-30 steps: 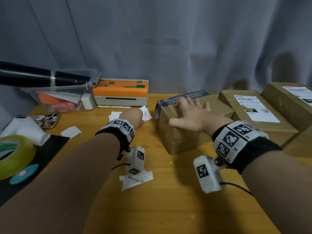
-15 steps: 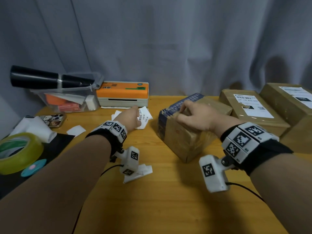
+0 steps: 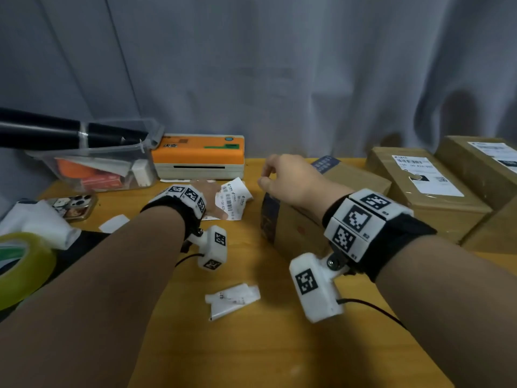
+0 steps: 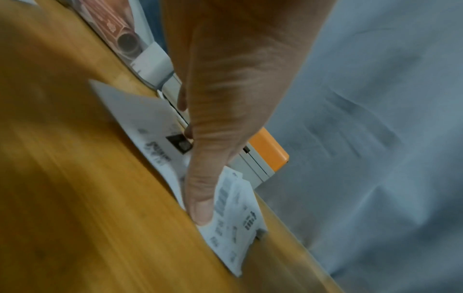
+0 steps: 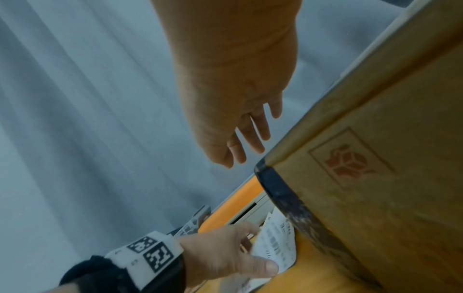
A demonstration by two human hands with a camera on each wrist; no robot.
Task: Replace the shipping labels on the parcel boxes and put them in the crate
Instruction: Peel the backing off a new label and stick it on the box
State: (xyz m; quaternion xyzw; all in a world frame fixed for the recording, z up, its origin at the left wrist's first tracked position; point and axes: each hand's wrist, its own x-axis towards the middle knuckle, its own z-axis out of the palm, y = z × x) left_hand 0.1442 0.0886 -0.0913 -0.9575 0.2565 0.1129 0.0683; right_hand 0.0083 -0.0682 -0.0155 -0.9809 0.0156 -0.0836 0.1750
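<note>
A brown parcel box [image 3: 296,228] with dark tape on its left end lies mid-table; its side shows in the right wrist view [image 5: 375,178]. My right hand [image 3: 268,175] hovers over the box's left end, fingers loosely curled and holding nothing [image 5: 248,142]. My left hand [image 3: 212,197] is at the printed shipping labels [image 3: 233,198] in front of the orange label printer [image 3: 198,156]. Its thumb and fingers pinch one label [image 5: 278,243], whose edge curls up off the table [image 4: 235,214]. No crate is in view.
Two more brown boxes with white labels [image 3: 425,191] [image 3: 484,163] stand at the right. Crumpled label scraps [image 3: 232,299] lie near the front. At the left are a tape roll [image 3: 22,267], a phone [image 3: 72,204] and a clear bin [image 3: 95,166] under a black tube [image 3: 56,133].
My right hand has lifted off the box top and drawn left, fingers curling. The box has turned slightly. My left hand has stayed at the labels and raised one.
</note>
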